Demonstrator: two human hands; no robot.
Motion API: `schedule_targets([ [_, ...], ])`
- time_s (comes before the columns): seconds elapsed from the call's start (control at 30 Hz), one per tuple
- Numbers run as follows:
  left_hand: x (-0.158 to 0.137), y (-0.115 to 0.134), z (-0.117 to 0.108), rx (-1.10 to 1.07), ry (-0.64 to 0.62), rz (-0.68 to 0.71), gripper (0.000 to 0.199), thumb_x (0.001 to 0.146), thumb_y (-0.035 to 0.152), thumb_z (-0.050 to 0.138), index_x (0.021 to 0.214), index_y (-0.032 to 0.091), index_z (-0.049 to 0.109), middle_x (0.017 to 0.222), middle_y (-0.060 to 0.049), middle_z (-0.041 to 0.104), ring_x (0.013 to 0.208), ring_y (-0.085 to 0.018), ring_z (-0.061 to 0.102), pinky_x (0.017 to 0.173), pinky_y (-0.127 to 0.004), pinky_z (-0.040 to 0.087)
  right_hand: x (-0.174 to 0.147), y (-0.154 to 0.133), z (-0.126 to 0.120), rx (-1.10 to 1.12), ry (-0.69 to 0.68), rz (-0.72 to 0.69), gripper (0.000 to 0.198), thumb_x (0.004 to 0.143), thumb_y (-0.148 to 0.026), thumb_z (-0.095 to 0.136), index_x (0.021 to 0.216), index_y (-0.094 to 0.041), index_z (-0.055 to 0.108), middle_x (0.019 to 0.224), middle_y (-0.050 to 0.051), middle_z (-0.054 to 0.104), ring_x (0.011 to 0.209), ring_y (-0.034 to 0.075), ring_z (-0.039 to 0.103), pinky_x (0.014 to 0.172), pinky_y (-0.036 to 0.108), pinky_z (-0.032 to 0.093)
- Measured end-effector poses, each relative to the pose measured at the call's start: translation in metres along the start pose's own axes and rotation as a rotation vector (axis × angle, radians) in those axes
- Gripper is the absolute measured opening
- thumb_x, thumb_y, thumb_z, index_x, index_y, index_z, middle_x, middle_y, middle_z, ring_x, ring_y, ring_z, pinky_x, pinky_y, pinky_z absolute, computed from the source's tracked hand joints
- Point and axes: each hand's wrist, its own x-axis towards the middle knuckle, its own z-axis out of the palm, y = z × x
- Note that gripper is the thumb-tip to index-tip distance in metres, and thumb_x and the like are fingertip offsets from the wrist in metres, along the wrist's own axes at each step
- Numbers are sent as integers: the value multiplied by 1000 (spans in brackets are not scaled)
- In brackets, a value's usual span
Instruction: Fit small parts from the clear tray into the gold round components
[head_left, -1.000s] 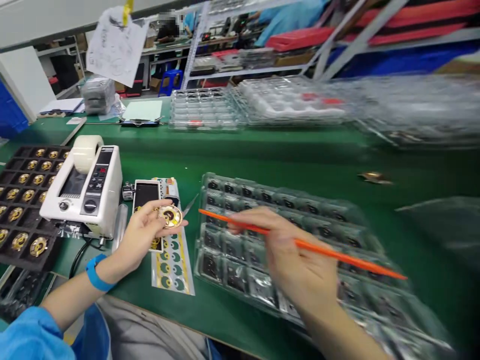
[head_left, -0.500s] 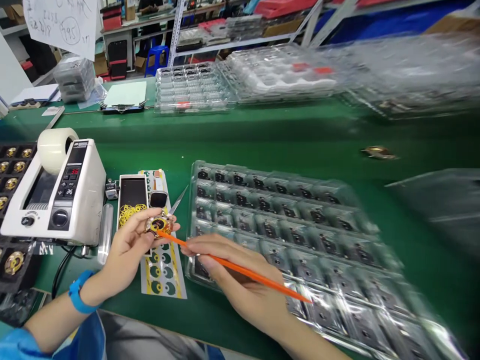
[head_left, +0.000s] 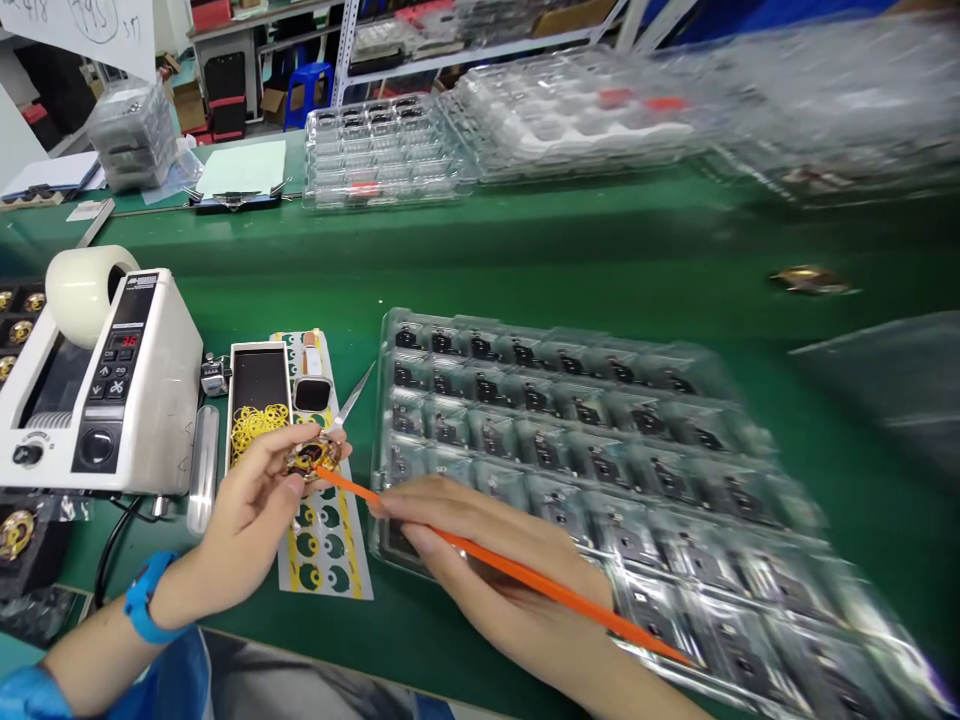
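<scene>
My left hand (head_left: 251, 515), with a blue band at the wrist, pinches a round gold and black watch case (head_left: 306, 460) between thumb and fingers. A slim orange pointed stick (head_left: 517, 573) lies in the grip of my right hand (head_left: 502, 590), held like a pen. Its tip meets the face of the case. Just behind my left fingers stands a white box (head_left: 234, 400) holding thin yellow rings (head_left: 259, 430). Below the case lies a sheet of green and yellow stickers (head_left: 334, 575). A pointed metal blade (head_left: 352, 400) sticks out beyond my left fingertips.
A clear compartment tray (head_left: 381, 420) of small dark parts runs beneath my right hand. To the left are a tape dispenser (head_left: 161, 390) and a clear tube (head_left: 202, 470). A square-faced watch (head_left: 311, 393) lies behind the case. Stacked clear trays (head_left: 382, 165) line the back ledge.
The view has shifted slightly to the right and down. Both hands keep their grips; the stick's tip stays at the case and its rear end has dipped a little.
</scene>
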Motion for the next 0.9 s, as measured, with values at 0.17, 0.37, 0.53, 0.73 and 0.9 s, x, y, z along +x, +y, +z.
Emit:
schedule_targets([
  [0.17, -1, -2, -2, 140, 1, 48, 31, 100, 19, 49, 125, 34, 60, 127, -1, 64, 120, -19, 58, 100, -27, 49, -1, 5, 3, 95, 25, 112, 27, 91, -6, 54, 101, -27, 69, 85, 2, 74, 74, 16, 70, 62, 24, 60],
  [0.37, 1, 0, -2, -13, -48, 58, 33, 100, 16, 49, 125, 33, 61, 127, 0, 64, 121, -18, 58, 98, -24, 52, 5, 10, 2, 261, 14, 149, 18, 97, -24, 55, 100, -28, 72, 84, 1, 74, 75, 15, 71, 64, 23, 61],
  [0.53, 1, 1, -2, -132, -62, -19, 32, 100, 17, 50, 125, 33, 61, 125, -2, 66, 119, -20, 60, 97, -24, 53, 5, 11, -1, 178, -47, 13, 20, 100, -21, 50, 104, -24, 69, 89, 4, 73, 82, 15, 71, 67, 25, 61],
  [0.73, 6, -1, -3, -254, 14, -129, 29, 96, 18, 57, 122, 31, 63, 119, -4, 69, 113, -24, 64, 95, -30, 55, -2, 15, 3, -284, -176, -445, 27, 99, -7, 38, 103, -10, 65, 94, 12, 73, 96, 21, 68, 79, 31, 62],
  [0.9, 7, -5, -3, -249, 78, -202, 29, 92, 20, 62, 120, 29, 64, 116, -5, 70, 113, -25, 64, 93, -30, 55, -6, 17, 4, -350, -200, -492, 26, 99, -6, 39, 105, -7, 64, 98, 13, 73, 100, 23, 68, 81, 34, 62],
])
